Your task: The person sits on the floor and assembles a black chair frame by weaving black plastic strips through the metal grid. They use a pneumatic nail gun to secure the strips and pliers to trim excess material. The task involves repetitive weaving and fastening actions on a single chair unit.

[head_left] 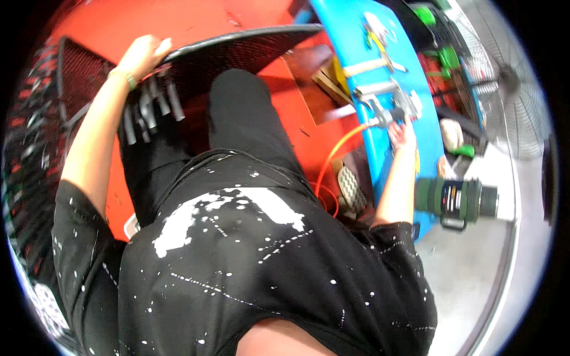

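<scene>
My left hand [142, 57] is closed over the top rim of a black woven panel [202, 56], which curves across in front of my knees. Several grey flat strips [147, 110] hang below that hand. On the right, my right hand [404, 137] is at a grey metal air tool [393, 114] over the blue table [430, 160], its fingers slightly blurred against the tool's body. An orange hose [338, 145] runs from the tool's end down past the table edge. Yellow-handled pliers [380, 47] lie farther back on the blue top.
A dark green insulated bottle [456, 200] stands by the table's right side. Beyond are a large caged fan [516, 83] and bright green items [449, 59]. Shoes [351, 187] and cardboard [329, 83] lie under the table on the red floor [285, 113]. Black woven material [35, 154] rises at my left.
</scene>
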Demonstrator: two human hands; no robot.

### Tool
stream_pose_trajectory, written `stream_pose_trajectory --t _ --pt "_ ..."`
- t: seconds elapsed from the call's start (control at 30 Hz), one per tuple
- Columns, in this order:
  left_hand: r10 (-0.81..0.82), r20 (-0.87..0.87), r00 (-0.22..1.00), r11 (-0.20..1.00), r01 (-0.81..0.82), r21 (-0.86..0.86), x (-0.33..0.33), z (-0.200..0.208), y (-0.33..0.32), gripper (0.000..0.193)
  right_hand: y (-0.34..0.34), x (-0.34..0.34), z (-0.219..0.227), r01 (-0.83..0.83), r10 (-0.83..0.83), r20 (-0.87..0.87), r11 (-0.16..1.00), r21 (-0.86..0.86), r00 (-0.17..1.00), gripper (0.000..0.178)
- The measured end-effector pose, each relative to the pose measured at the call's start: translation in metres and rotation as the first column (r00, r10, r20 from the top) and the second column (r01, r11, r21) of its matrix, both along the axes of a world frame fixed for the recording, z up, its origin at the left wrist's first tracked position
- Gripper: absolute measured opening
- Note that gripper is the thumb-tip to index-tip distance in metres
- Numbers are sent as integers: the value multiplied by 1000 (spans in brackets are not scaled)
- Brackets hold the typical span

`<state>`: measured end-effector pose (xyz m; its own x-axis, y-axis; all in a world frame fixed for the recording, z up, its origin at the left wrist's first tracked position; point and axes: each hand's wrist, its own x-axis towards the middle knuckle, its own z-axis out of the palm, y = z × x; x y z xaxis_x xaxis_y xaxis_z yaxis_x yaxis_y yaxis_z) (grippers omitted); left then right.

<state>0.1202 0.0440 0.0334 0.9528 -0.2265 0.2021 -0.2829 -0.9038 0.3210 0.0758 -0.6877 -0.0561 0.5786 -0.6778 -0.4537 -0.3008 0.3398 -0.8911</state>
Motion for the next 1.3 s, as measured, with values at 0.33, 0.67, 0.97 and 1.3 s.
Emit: stream_pose_trajectory --t 0.33,0.67,0.97,1.3 --pt "-18 -59 998 995 12 -102 3 -6 -19 53 -60 20 12 -170 170 33 985 -15 985 31" --pt "13 -95 995 976 -34 -217 -7 8 -27 51 20 15 64 -332 331 91 943 5 939 29" --pt "23 -103 994 969 -48 -241 -4 7 -28 50 190 -7 180 -710 700 259 701 -69 665 41" --pt "-10 -25 1000 986 5 -169 5 5 -34 48 381 -60 130 -694 945 156 319 -646 288 43"
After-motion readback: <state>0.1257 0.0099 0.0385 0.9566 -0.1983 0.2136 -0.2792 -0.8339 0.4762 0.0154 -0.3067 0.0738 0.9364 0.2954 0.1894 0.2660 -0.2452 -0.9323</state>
